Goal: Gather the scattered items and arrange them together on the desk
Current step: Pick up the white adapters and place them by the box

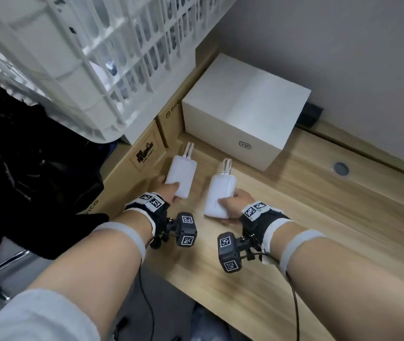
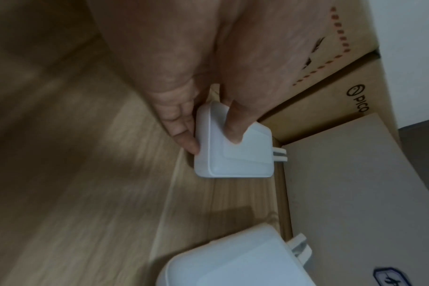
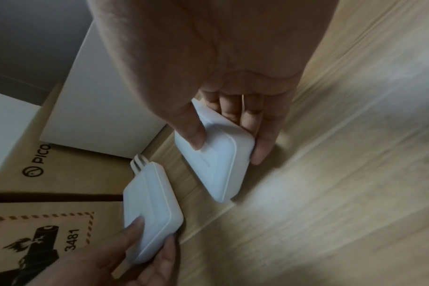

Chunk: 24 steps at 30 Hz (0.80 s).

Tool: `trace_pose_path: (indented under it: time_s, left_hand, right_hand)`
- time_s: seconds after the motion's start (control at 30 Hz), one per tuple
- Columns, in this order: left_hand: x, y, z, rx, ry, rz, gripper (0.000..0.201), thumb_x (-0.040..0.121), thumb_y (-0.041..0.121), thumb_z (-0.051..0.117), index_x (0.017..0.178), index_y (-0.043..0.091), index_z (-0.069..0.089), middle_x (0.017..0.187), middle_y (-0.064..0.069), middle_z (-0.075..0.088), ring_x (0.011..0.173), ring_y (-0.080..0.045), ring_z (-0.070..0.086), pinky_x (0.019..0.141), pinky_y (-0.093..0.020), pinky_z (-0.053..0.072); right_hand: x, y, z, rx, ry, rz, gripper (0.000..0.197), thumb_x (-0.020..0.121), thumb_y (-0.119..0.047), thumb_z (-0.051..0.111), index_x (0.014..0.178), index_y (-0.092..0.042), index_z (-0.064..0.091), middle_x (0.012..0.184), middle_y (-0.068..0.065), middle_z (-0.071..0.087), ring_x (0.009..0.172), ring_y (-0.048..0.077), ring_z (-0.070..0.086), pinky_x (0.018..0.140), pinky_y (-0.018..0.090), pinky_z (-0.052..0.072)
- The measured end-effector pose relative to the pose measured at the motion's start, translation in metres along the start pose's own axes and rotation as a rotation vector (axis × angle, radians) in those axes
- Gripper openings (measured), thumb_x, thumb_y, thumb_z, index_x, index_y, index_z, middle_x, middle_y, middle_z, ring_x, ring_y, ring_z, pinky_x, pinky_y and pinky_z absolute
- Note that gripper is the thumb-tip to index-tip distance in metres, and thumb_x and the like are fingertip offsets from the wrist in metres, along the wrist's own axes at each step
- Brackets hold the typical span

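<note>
I see my left hand (image 1: 169, 190) gripping one flat white plastic power bank (image 1: 180, 176), thumb on top and fingers along its edge, just in front of the big white cardboard box (image 1: 240, 112). My right hand (image 1: 235, 204) grips a second white power bank (image 1: 220, 194) the same way, beside the first and a little apart. Both lie on the light wooden bench (image 1: 319, 217), short cable loops pointing toward the box. Brown cartons (image 1: 144, 153) stand left of the box.
</note>
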<state>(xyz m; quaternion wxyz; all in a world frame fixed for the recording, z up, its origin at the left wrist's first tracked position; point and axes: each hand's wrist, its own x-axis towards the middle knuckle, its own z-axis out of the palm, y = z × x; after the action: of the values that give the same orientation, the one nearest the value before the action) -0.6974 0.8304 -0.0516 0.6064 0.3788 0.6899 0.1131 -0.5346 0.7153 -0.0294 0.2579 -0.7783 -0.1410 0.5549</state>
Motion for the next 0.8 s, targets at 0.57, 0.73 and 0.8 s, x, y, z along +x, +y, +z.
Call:
trace_pose_path:
  time_s: [0.57,0.73,0.8]
  left_hand:
    - [0.008,0.014,-0.02,0.006,0.274,0.159,0.047,0.085,-0.002,0.048,0.129,0.006,0.062,0.119,-0.008,0.065,0.105,-0.026,0.063,0.092,-0.032,0.05]
    - [-0.01,0.018,-0.017,0.149,0.282,0.16,0.028,0.078,0.006,0.054,0.104,0.0,0.065,0.108,-0.013,0.067,0.094,-0.029,0.065,0.072,-0.03,0.051]
    - [-0.022,0.02,-0.004,0.167,0.246,0.152,0.038,0.076,0.014,0.057,0.11,0.0,0.066,0.117,-0.02,0.067,0.102,-0.037,0.066,0.086,-0.041,0.056]
  right_hand:
    - [0.043,-0.031,0.051,-0.152,0.072,-0.081,0.054,0.064,-0.04,0.058,0.107,-0.008,0.057,0.091,0.013,0.07,0.077,0.033,0.07,0.071,0.039,0.059]
    - [0.021,-0.022,0.028,-0.012,0.082,-0.134,0.041,0.073,-0.03,0.065,0.109,-0.019,0.048,0.092,0.013,0.067,0.08,0.029,0.068,0.071,0.035,0.057]
    - [0.005,-0.016,0.008,0.126,0.054,-0.129,0.033,0.081,-0.021,0.066,0.11,-0.014,0.052,0.091,0.016,0.064,0.076,0.026,0.064,0.07,0.036,0.055]
